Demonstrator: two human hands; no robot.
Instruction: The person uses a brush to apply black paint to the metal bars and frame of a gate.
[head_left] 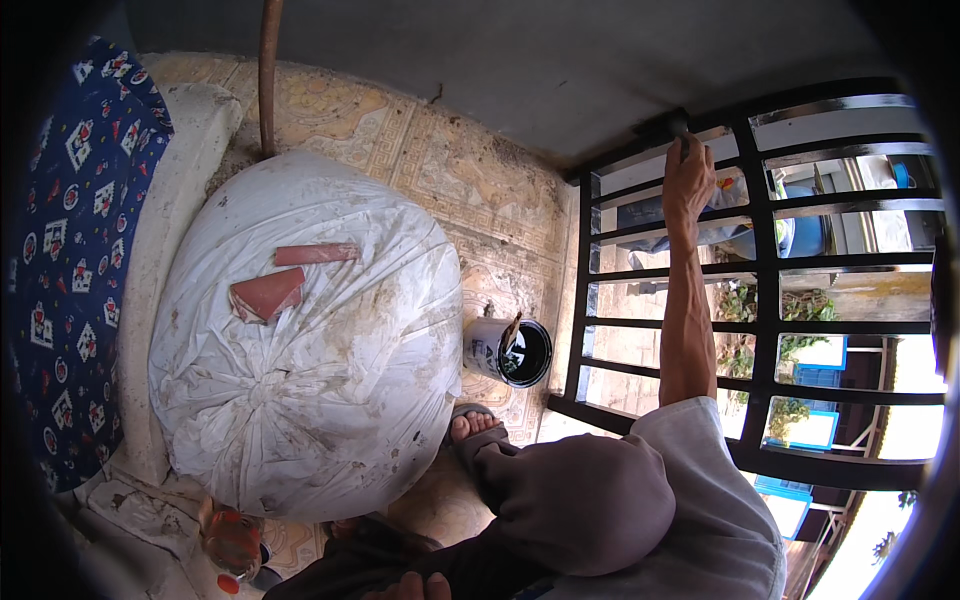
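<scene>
One dark brush is clamped in the fingers of the right hand, with its head directed toward the upper edge of the frame. The brush is positioned at the corner where a black barred grille is met by a grey wall; whether the bars are touched by its head cannot be told. The right forearm is extended in front of the bars. The left hand is partly cut off by the lower edge; whether its fingers are apart or clamped on anything cannot be told.

Beside the grille, a paint can is placed on the patterned tile floor, its mouth and inner wall coated in black. A large white sack is located to the left of the can, and two reddish-brown fragments are carried on its top. Behind the sack, a brown pole is stood upright. At far left, a printed blue cloth is seen.
</scene>
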